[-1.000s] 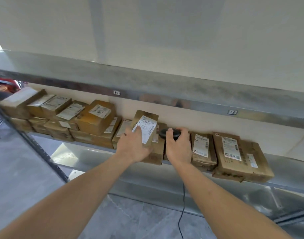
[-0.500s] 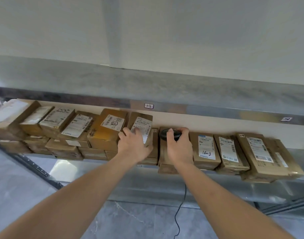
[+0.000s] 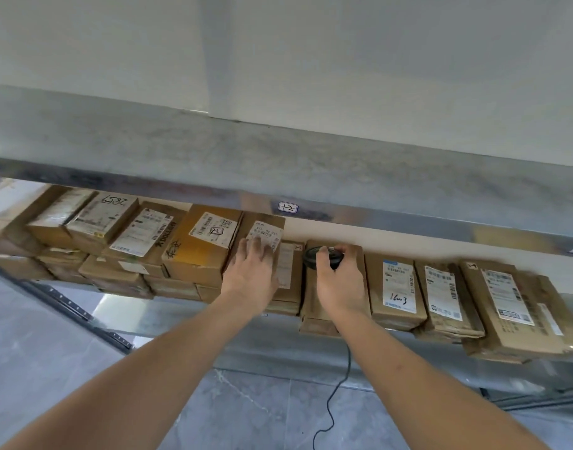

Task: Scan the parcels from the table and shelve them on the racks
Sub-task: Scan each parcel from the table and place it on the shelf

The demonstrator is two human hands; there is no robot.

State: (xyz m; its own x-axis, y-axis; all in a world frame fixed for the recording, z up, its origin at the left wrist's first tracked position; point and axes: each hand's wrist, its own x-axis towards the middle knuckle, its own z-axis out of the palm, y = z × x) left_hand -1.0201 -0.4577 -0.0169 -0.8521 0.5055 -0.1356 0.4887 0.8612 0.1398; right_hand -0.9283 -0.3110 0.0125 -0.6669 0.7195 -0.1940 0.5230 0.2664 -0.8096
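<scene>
Head view: left hand point(image 3: 251, 274) lies flat, fingers straight, on a brown cardboard parcel point(image 3: 265, 235) by the steel rack shelf's front edge point(image 3: 181, 319); right hand point(image 3: 338, 280) curls over a black corded scanner point(image 3: 311, 257), hiding most of it.

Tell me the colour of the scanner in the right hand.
Black, gripped by the right hand; the scanner shows best in the head view.

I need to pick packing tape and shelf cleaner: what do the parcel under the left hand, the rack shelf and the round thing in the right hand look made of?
The brown parcel with the white printed label: matte corrugated cardboard, judging by its creased edges; paper label. The grey rack shelf: dull mottled sheet metal, probably galvanised steel. The round black corded scanner: seemingly smooth plastic.
</scene>
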